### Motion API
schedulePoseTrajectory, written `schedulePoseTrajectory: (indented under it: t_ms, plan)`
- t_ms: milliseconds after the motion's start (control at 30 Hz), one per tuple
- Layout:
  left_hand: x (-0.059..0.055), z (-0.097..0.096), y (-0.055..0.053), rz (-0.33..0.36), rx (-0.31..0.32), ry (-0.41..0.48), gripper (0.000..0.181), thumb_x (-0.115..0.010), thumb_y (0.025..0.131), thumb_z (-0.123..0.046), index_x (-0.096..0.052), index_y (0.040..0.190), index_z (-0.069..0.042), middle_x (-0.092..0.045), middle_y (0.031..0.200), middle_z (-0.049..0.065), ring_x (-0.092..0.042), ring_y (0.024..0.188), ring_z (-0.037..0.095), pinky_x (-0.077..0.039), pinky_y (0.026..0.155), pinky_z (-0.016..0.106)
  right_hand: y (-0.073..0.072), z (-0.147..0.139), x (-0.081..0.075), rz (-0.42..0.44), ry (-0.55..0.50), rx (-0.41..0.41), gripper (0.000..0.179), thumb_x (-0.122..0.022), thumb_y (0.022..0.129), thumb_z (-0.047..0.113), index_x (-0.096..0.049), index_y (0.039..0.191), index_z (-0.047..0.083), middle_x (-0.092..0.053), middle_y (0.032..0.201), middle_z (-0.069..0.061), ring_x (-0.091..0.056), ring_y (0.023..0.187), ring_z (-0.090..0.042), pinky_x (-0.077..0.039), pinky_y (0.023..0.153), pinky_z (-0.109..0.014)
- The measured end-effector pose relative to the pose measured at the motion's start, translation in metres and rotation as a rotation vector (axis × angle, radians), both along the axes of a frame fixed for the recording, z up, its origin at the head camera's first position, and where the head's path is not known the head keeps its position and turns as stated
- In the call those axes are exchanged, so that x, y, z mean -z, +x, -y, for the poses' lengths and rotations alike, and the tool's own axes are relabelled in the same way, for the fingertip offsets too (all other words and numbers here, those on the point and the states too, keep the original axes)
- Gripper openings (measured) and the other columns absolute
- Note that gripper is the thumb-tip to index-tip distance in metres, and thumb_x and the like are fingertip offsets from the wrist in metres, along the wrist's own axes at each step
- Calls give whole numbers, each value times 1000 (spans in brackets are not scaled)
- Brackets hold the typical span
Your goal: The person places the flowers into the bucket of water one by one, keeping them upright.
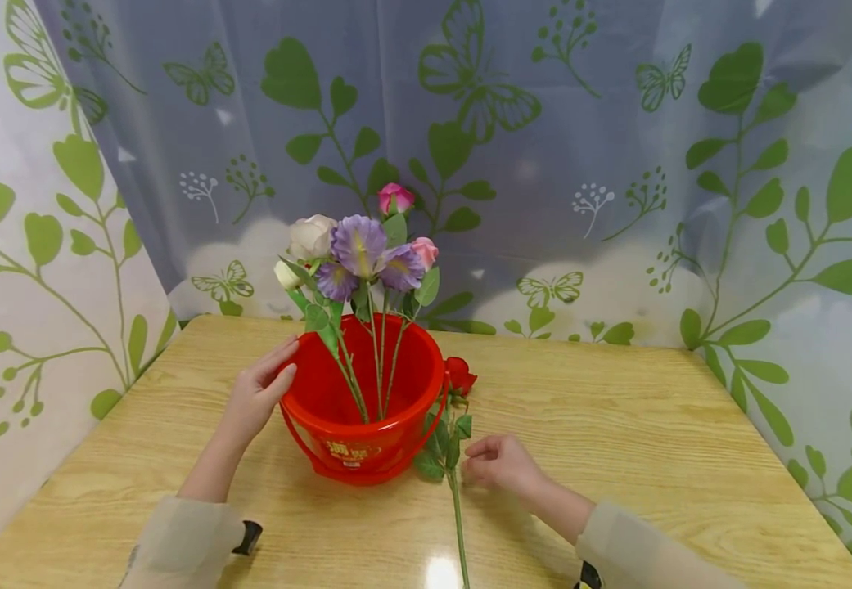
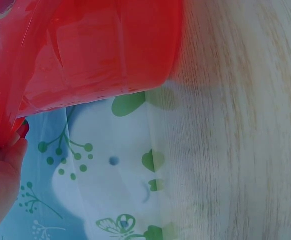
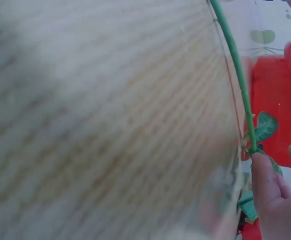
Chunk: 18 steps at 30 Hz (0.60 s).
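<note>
A red bucket [image 1: 389, 448] with gold lettering stands on the table, holding several artificial flowers, among them a purple iris [image 1: 359, 245]. My left hand [image 1: 262, 391] touches the bucket's left rim with extended fingers, the thumb apart from them. In the left wrist view that hand [image 2: 3, 175] meets the rim at the left edge. A red artificial rose [image 1: 459, 376] lies right of the bucket, its green stem [image 1: 458, 515] running toward the near edge. My right hand [image 1: 501, 465] is beside the stem. In the right wrist view, its finger touches the stem [image 3: 240, 85], with the thumb apart.
The bucket's red handle [image 1: 429, 433] hangs down over its near side. Behind the wooden table [image 1: 617, 425] hangs a curtain [image 1: 529, 164] printed with leaves and butterflies. A bright reflection shows on the tabletop near the front.
</note>
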<state>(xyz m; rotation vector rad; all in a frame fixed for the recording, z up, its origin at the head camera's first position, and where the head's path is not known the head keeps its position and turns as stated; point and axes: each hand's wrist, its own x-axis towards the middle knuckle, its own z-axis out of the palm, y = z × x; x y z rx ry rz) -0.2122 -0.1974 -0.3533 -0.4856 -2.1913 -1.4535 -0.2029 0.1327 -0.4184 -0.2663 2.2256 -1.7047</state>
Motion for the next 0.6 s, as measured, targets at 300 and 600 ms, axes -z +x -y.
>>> schedulePoseTrajectory:
  t_ms: [300,600]
  plan:
    - [0,0,-1,7,7,8,33,-49,84,10,-47,116,18,-42,123,31,-37,114,43,-33,85,6,-1,2,12,61,-32,-4,33,-57,75,-5,-49,102,-22,-62,81,-13,-63,75,-24,-52,67,-33]
    - [0,0,0,18,11,6,33,-49,84,9,-47,116,18,-42,124,31,-36,114,42,-33,84,5,-3,17,14,85,15,72,36,-63,74,-2,-49,101,-20,-59,81,-13,-61,69,-20,-52,64,-33]
